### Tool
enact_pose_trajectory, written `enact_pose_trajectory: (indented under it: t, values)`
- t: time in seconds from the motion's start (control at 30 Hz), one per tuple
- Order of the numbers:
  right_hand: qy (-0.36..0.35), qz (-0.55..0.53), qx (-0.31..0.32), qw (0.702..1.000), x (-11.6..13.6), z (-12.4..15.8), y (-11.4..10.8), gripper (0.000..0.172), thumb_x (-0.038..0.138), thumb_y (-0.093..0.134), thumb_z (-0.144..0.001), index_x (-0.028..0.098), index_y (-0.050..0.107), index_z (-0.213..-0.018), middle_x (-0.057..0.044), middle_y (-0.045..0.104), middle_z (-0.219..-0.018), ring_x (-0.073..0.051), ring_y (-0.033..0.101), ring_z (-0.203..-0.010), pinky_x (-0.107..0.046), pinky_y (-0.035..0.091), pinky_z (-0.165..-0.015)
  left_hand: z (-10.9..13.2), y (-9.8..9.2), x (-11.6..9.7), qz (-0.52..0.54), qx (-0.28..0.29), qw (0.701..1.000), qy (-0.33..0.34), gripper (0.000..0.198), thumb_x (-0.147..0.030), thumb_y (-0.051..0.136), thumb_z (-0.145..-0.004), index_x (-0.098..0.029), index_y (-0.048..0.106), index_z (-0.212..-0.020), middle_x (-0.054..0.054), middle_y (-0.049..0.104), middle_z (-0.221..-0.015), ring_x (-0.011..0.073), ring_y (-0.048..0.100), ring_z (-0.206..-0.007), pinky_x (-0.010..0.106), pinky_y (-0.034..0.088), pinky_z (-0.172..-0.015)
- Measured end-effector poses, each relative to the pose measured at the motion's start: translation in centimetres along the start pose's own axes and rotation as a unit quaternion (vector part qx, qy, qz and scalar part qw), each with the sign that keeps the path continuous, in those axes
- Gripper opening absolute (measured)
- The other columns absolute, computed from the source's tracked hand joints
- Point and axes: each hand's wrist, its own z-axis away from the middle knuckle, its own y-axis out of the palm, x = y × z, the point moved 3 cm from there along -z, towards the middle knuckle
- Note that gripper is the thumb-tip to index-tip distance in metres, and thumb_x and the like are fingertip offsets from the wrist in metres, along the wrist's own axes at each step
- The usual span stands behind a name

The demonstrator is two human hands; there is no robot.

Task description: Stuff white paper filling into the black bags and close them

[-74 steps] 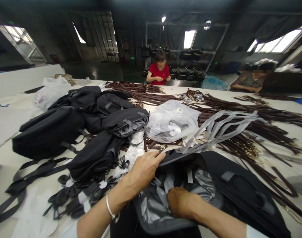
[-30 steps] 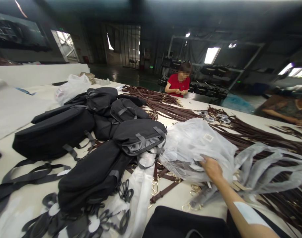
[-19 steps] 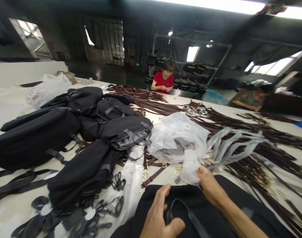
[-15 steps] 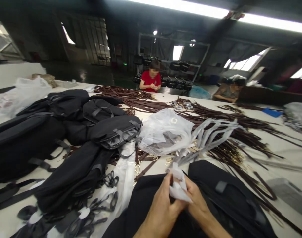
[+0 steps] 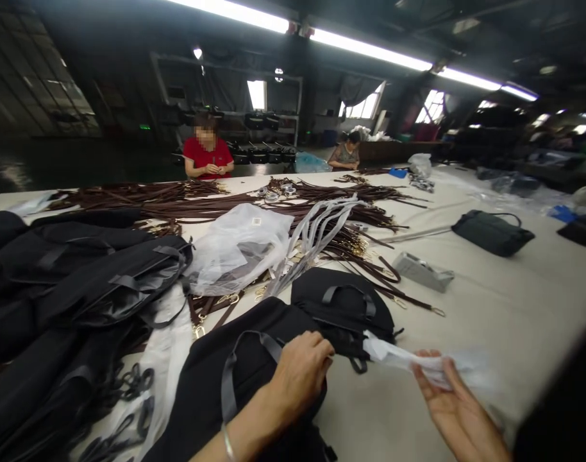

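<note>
A thin, see-through white sheet (image 5: 399, 357), crumpled and blurred at its right end, is pinched between the thumb and fingers of my right hand (image 5: 449, 401). Its left end touches the edge of a smaller black bag (image 5: 343, 298) with a grey handle. My left hand (image 5: 302, 367) is closed at the right edge of a larger black bag (image 5: 245, 340) in front of me, its fingers curled over the fabric. That bag's grey strap handle (image 5: 229, 378) loops up beside my left wrist. My left fingertips are partly hidden.
Black bags (image 5: 100, 282) pile up on the left. A white plastic bag (image 5: 240, 244), brown straps with gold clips (image 5: 355, 244) and a grey tape dispenser (image 5: 422, 273) lie on the table. Another dark bag (image 5: 492, 232) stands farther right. Across the table sit a person in red (image 5: 207, 154) and another person (image 5: 345, 154).
My hands, together on the white sheet before, have parted. The right has carried the sheet rightward; the left has let it go and come down on the black bag. The view has turned right.
</note>
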Motion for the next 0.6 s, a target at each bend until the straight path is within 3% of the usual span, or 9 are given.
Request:
enact_pose_trajectory:
  t: [0.07, 0.13, 0.2, 0.27, 0.33, 0.43, 0.53, 0.6]
  values:
    - [-0.042, 0.029, 0.002, 0.999, 0.6, -0.2, -2.6, 0.038, 0.031, 0.093, -0.057, 0.022, 0.071, -0.086, 0.003, 0.073, -0.089, -0.016, 0.071, -0.083, -0.028, 0.066, -0.074, -3.9, 1.9, -0.2, -0.108, 0.051, 0.992, 0.051, 0.016, -0.023, 0.058, -0.093, -0.024, 0.066, -0.106, 0.008, 0.057, -0.137, 0.0280, 0.052, -0.127, 0.041, 0.042, -0.104]
    - [-0.021, 0.062, 0.015, 0.998, -0.6, -0.1, -4.6, 0.039, 0.033, 0.094, -0.056, 0.020, 0.073, -0.086, -0.001, 0.075, -0.089, -0.018, 0.071, -0.085, -0.031, 0.066, -0.078, -7.7, 4.1, 0.2, -0.180, 0.082, 0.979, 0.045, 0.035, -0.020, 0.053, -0.094, -0.023, 0.058, -0.128, 0.013, 0.041, -0.153, 0.0345, 0.038, -0.140, 0.053, 0.033, -0.111]
    - [0.029, 0.076, 0.027, 0.996, -2.4, 0.1, -6.0, 0.043, 0.034, 0.096, -0.051, 0.017, 0.075, -0.084, -0.005, 0.076, -0.091, -0.021, 0.071, -0.089, -0.034, 0.065, -0.082, -10.9, 5.6, 1.0, -0.209, 0.090, 0.974, 0.000, 0.043, -0.012, 0.044, -0.095, -0.016, 0.051, -0.137, 0.022, 0.049, -0.144, 0.0373, 0.044, -0.135, 0.059, 0.037, -0.106]
    - [0.058, 0.085, 0.041, 0.994, -3.6, -0.1, -6.8, 0.048, 0.037, 0.097, -0.046, 0.016, 0.076, -0.084, -0.008, 0.077, -0.094, -0.024, 0.071, -0.094, -0.037, 0.064, -0.085, -13.2, 6.0, 1.8, -0.211, 0.094, 0.973, -0.022, 0.038, -0.007, 0.038, -0.094, -0.009, 0.058, -0.126, 0.024, 0.064, -0.121, 0.0361, 0.058, -0.118, 0.054, 0.046, -0.095]
    - [0.036, 0.112, 0.052, 0.992, -3.4, -0.4, -6.9, 0.050, 0.041, 0.097, -0.044, 0.015, 0.077, -0.083, -0.009, 0.077, -0.097, -0.027, 0.070, -0.098, -0.036, 0.063, -0.088, -14.9, 4.9, 2.5, -0.209, 0.096, 0.973, -0.022, 0.032, -0.008, 0.038, -0.094, -0.010, 0.064, -0.113, 0.020, 0.068, -0.107, 0.0318, 0.064, -0.104, 0.045, 0.051, -0.086]
    - [-0.057, 0.181, 0.043, 0.981, -1.2, -0.5, -5.3, 0.049, 0.048, 0.093, -0.051, 0.014, 0.077, -0.083, -0.011, 0.076, -0.100, -0.029, 0.068, -0.107, -0.033, 0.060, -0.094, -16.8, 1.4, 3.3, -0.200, 0.084, 0.976, -0.007, 0.033, -0.009, 0.040, -0.094, -0.017, 0.063, -0.115, 0.013, 0.068, -0.111, 0.0269, 0.066, -0.102, 0.037, 0.052, -0.083]
    - [-0.175, 0.243, 0.044, 0.953, 1.9, 0.1, -1.5, 0.046, 0.053, 0.085, -0.063, 0.017, 0.077, -0.090, -0.010, 0.075, -0.105, -0.031, 0.066, -0.110, -0.037, 0.055, -0.102, -18.1, -2.3, 3.5, -0.186, 0.075, 0.980, 0.008, 0.038, -0.009, 0.045, -0.089, -0.024, 0.062, -0.119, 0.007, 0.070, -0.114, 0.0240, 0.065, -0.106, 0.032, 0.051, -0.086]
    - [-0.281, 0.301, 0.081, 0.908, 4.0, 0.9, 2.4, 0.042, 0.052, 0.077, -0.072, 0.019, 0.076, -0.098, -0.010, 0.073, -0.112, -0.032, 0.065, -0.113, -0.041, 0.050, -0.107, -18.3, -3.9, 3.0, -0.176, 0.073, 0.982, 0.012, 0.040, -0.010, 0.048, -0.087, -0.026, 0.064, -0.119, 0.005, 0.071, -0.112, 0.0232, 0.066, -0.106, 0.030, 0.051, -0.086]
